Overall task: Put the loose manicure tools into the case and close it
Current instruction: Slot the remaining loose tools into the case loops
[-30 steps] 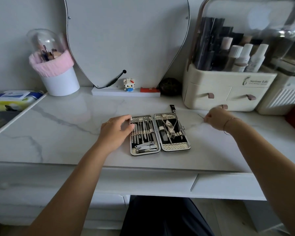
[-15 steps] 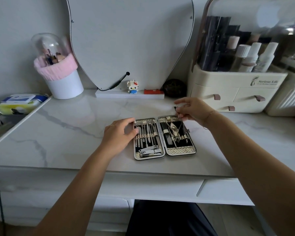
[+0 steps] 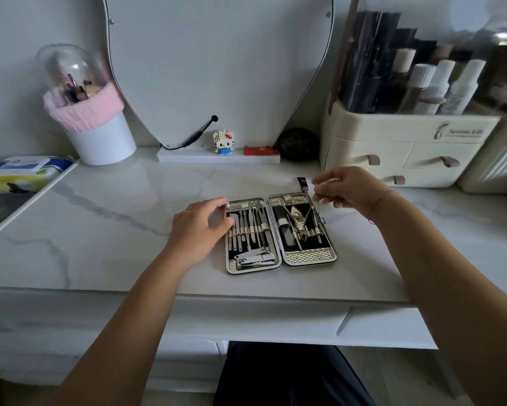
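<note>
- Right-hand fingertips [image 3: 316, 183]: closed together in a pinch on a thin metal tool [image 3: 320, 210], which hangs downward at the upper right corner of the case. Whether its lower end touches the case cannot be told.
- Right hand [image 3: 348, 191]: held right of centre, with the other fingers curled. A fine bracelet [image 3: 384, 197] is worn at the wrist.
- Left hand [image 3: 199, 230]: placed left of centre. The index finger is laid at the upper left corner of the case and the thumb over its left rim, so the edge is held between curved fingers. A ring [image 3: 185, 211] is worn.
- Case [image 3: 309, 256]: laid open and flat at the centre of the frame, with both halves facing up.
- Left half: slim steel implements are held in a row under loops, and a nail clipper [image 3: 256, 257] is lodged across the lower end.
- Right half: nippers [image 3: 300, 221] and other tools are strapped in.
- Small dark tool [image 3: 303, 183]: left loose just above the right half, beside the right fingertips. Its kind cannot be told.
- Tabletop [image 3: 114, 215]: white marble, on which the case is set.
- Background: a mirror [image 3: 217, 68] is seen at upper centre, a cosmetics organiser [image 3: 407, 142] at upper right, and a white pot [image 3: 100, 142] with a pink cuff at upper left.
</note>
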